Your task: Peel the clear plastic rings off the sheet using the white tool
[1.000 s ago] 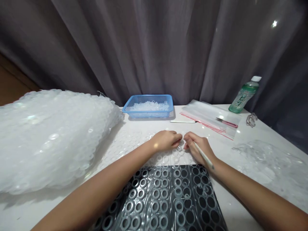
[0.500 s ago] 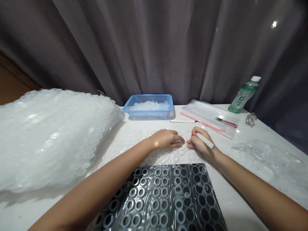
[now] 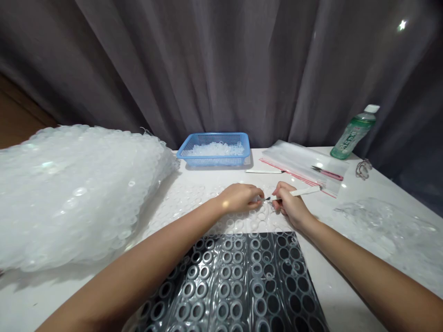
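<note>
My right hand (image 3: 290, 203) is closed in a pen-like grip round a slim white tool with a dark pointed tip (image 3: 304, 191). The tip points left, close to the fingertips of my left hand (image 3: 244, 197). That hand is curled in a pinch; a small pale piece seems to be at its fingertips, too small to name. Under both hands lies a clear plastic sheet of rings (image 3: 238, 224) on the white table. Nearer to me, more clear rings joined in sheets (image 3: 230, 272) lie over a black board (image 3: 290, 240).
A large bag of clear rings (image 3: 79, 198) bulges at left. Behind stands a blue basket (image 3: 214, 161) of clear pieces. A similar white tool (image 3: 265, 172), zip bags (image 3: 294, 154), pink-handled snips (image 3: 327, 173), a green bottle (image 3: 353, 133) and loose clear plastic (image 3: 387, 226) are at right.
The white tool has turned in my right hand, from lying back against the hand to pointing its dark tip left at my left fingers. My left hand has barely moved.
</note>
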Demonstrator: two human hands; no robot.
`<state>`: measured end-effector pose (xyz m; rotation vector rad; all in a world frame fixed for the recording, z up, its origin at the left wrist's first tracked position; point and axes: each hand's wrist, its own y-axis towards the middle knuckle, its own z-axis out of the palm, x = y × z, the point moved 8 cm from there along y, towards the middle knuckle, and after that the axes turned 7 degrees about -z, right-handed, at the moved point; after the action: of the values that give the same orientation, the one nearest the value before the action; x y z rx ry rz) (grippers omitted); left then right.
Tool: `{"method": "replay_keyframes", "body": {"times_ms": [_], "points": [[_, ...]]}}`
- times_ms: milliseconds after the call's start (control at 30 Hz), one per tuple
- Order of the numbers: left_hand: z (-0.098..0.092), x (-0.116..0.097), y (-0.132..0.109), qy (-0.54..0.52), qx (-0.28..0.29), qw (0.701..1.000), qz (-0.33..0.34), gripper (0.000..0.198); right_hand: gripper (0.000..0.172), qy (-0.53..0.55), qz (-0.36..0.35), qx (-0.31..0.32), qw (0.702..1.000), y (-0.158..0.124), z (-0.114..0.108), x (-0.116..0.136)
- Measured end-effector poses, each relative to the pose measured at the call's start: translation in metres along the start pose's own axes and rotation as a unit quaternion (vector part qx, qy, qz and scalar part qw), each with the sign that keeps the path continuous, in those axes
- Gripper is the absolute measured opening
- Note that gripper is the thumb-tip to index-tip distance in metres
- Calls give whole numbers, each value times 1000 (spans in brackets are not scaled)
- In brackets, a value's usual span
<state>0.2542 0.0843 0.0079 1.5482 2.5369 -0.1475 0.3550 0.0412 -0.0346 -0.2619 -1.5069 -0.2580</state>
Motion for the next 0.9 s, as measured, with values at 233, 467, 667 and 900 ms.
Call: {"method": "replay_keyframes", "body": {"times_ms": [233,467,667,900], "points": [[1,0,1,-7,6,1000,-4,21,12,-73,-51,8,996,1,1,-6],[0,-2,2,-10,9,1000,-3,19,12,-71,-62,28,995,0,1,-4],[0,-4,3,-11,11,1000,-1,18,13,-116,-67,42,990,-1,3,1],[2,-7,3,-6,20,1000,13,14,19,-213,-99,65,970,-1,7,8]]}}
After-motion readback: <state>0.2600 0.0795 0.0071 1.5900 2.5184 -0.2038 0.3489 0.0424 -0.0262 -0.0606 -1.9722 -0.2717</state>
